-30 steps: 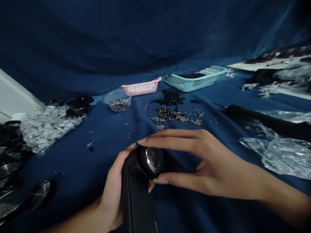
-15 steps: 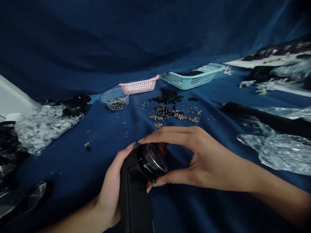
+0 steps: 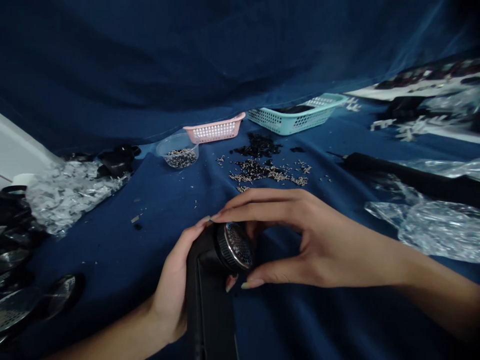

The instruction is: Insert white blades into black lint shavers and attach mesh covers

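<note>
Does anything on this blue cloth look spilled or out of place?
Yes, possibly: small screw-like pieces lie scattered loose on the blue cloth beyond the right hand, while similar pieces sit inside the clear tub. Whether they were spilled or laid out is unclear. The held black device shows no plain damage.

The black device (image 3: 213,310) is held in the left hand (image 3: 172,287). Its round head (image 3: 237,247), with shiny perforated metal, faces toward the right hand (image 3: 326,245).
</note>
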A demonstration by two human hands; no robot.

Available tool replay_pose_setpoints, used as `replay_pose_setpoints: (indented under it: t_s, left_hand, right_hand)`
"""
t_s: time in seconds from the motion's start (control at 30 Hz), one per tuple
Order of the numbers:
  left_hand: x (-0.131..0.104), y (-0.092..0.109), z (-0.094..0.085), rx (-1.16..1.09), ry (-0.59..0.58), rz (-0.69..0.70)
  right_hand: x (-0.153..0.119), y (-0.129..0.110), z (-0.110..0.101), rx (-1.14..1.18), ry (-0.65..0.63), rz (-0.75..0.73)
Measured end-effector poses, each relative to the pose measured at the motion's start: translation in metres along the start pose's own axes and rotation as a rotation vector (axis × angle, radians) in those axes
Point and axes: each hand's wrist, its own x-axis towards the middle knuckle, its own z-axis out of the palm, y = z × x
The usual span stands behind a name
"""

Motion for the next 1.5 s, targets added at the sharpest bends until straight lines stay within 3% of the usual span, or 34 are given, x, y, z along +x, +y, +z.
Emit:
replay_pose_setpoints:
  t_s: [0.57, 0.63, 0.77, 1.0, 1.13, 1.27, 1.33, 1.43, 1.5]
  left_hand:
    - [-0.001, -0.001, -0.002, 0.062, -0.007, -0.025]
    - [-0.001, -0.003, -0.001, 0.065, 0.021, 0.043]
    - [-0.002, -0.008, -0.002, 0.182, 0.065, 0.308]
    - [-0.013, 0.003, -0.004, 0.675, 0.084, 0.78]
    - [-0.019, 0.015, 0.003, 0.796, 0.036, 1.202]
    - [-0.02, 0.025, -0.001, 0.89, -0.008, 1.562]
    - [-0.016, 0.032, -0.009, 1.077, -0.01, 1.744]
    - [-0.008, 0.041, -0.024, 1.518, -0.16, 2.001]
    - [-0.003, 0.044, -0.029, 1.694, -0.249, 2.08]
  right_hand:
    - [-0.002, -0.001, 0.006, 0.011, 0.059, 0.04]
    - [-0.001, -0.002, 0.008, 0.012, 0.064, 0.042]
    - [0.0, -0.003, 0.015, -0.033, 0.142, 0.067]
    - [0.001, -0.009, 0.033, -0.143, 0.356, 0.048]
    - [0.005, -0.018, 0.038, -0.065, 0.358, 0.016]
    - [0.007, -0.027, 0.041, 0.464, 0.21, 0.234]
    - [0.007, -0.029, 0.044, 0.683, 0.095, 0.376]
    - [0.009, -0.028, 0.047, 0.797, 0.031, 0.554]
    - [0.01, -0.026, 0.049, 0.815, 0.037, 0.674]
